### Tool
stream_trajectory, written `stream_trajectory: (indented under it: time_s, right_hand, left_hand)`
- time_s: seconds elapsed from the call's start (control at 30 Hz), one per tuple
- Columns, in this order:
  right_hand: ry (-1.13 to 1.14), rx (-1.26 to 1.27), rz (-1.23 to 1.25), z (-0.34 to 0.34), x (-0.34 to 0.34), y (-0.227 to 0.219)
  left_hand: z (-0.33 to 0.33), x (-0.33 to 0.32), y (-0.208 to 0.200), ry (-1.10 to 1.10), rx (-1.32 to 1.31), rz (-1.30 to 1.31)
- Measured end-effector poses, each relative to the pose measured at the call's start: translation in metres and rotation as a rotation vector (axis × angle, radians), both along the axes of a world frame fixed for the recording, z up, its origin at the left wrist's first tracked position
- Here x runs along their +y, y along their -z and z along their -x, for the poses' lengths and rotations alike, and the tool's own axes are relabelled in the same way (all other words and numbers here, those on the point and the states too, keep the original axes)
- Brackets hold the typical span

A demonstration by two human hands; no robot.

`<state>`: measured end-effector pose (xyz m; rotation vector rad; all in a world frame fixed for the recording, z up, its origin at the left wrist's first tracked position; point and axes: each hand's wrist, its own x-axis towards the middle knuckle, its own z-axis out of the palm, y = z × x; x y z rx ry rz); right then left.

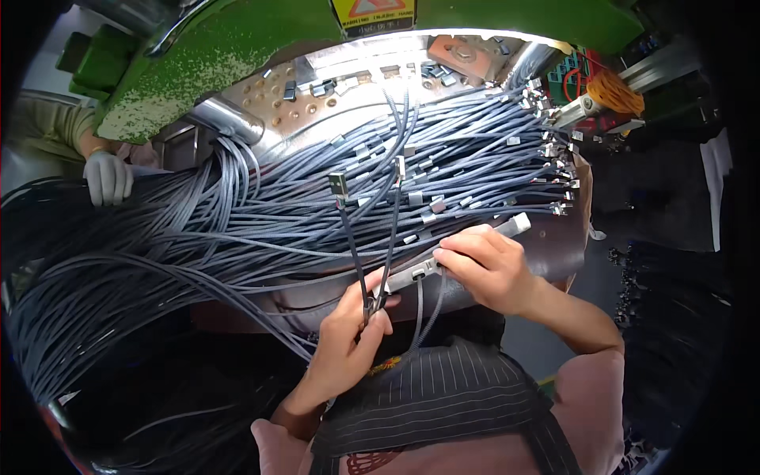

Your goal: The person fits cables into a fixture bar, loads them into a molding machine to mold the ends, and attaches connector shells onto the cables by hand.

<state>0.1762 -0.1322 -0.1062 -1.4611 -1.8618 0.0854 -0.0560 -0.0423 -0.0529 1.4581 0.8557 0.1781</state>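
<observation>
My left hand [348, 332] is closed around two dark braided cables [354, 249], at the left end of a narrow whitish bar. The cables' free ends stand up past the fingers; one carries a metal plug [338, 186], and the other ends in a small connector [400, 168]. My right hand [489, 265] is bent over the whitish bar [513, 228], thumb and fingers pinched at its near edge. What lies between those fingertips is hidden. Two grey cables [419, 313] hang from the bar's near side, between my hands.
A thick spread of grey braided cables [293, 214] covers the bench, connector ends to the right. Overhead is a green machine frame [229, 59] with a yellow label [374, 12]. Small metal pieces [321, 89] lie behind. At left, another person's gloved hand [108, 178] rests on cables.
</observation>
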Motion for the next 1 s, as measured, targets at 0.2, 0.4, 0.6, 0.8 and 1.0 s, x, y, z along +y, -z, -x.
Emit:
stream_trajectory:
  time_s: [0.2, 0.4, 0.6, 0.8, 1.0]
  right_hand:
    - [-0.133, 0.098, 0.210, -0.018, -0.002, -0.017]
    - [0.015, 0.034, -0.034, -0.020, 0.026, -0.021]
    - [0.180, 0.050, 0.050, -0.023, -0.014, -0.033]
    - [0.037, 0.138, 0.149, -0.026, -0.020, -0.016]
    - [0.033, 0.024, 0.044, -0.028, -0.021, -0.010]
  left_hand:
    - [0.012, 0.002, -0.011, 0.077, -0.017, 0.139]
    - [0.013, 0.015, -0.014, 0.369, -0.167, 0.466]
    - [0.008, 0.025, -0.049, 0.444, -0.276, 0.716]
    - [0.002, 0.010, -0.046, 0.267, -0.298, 0.768]
    - [0.002, 0.004, -0.033, 0.224, -0.142, 0.828]
